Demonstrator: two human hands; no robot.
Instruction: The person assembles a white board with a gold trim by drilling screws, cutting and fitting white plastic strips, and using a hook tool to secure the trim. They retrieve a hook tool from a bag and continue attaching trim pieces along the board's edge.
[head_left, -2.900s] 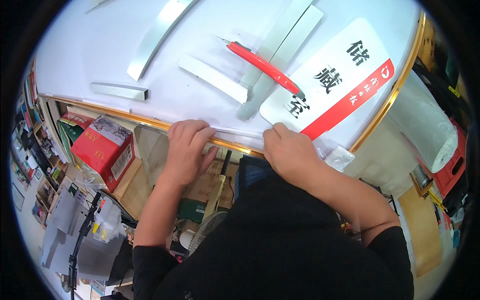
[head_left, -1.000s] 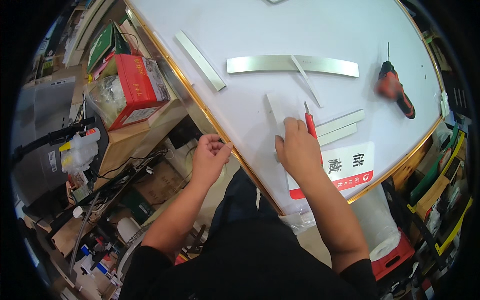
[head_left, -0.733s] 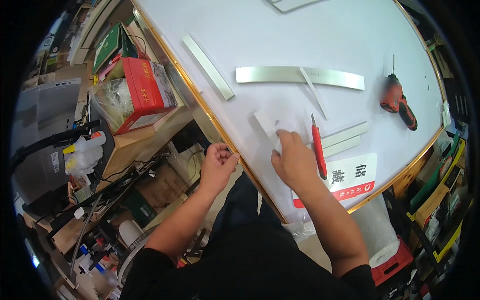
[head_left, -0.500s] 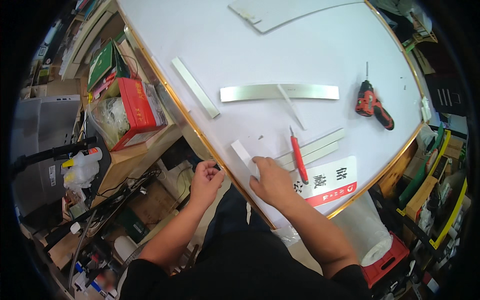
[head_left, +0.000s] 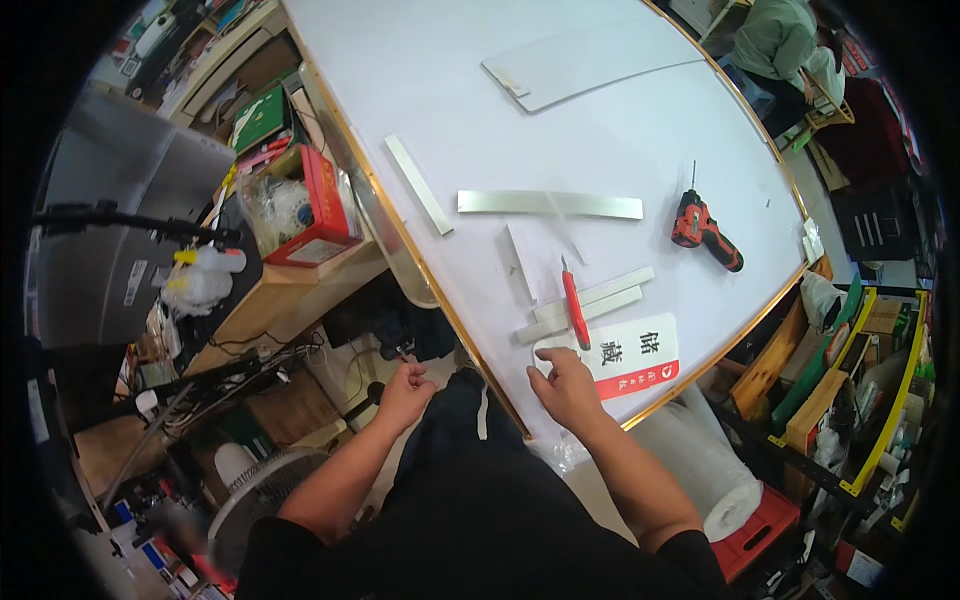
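Observation:
My right hand [head_left: 568, 388] is over the near edge of the table, at the left end of a white sign [head_left: 640, 345] with a red band. Its thumb and forefinger are apart with nothing between them. My left hand [head_left: 405, 390] is off the table's left edge, fingers curled together; whatever may be in the pinch is too small to make out. A red-handled cutter-like tool [head_left: 575, 310] with a thin pointed tip lies across two pale strips [head_left: 590, 305] beside the sign. Farther off lies another white strip [head_left: 520, 262], apart from both hands.
A silvery curved strip [head_left: 520, 204], a pale bar [head_left: 418, 185] and a large grey-white panel [head_left: 590, 70] lie farther back. A red-black power drill [head_left: 703, 230] is at the right. Left stands a red box [head_left: 325, 210]; right, a plastic-wrapped roll [head_left: 700, 480]. A person [head_left: 780, 45] sits beyond.
My right hand has let go of the white strip and drawn back toward me. That strip now lies farther from me. My left hand stays off the table edge, and the view has shifted.

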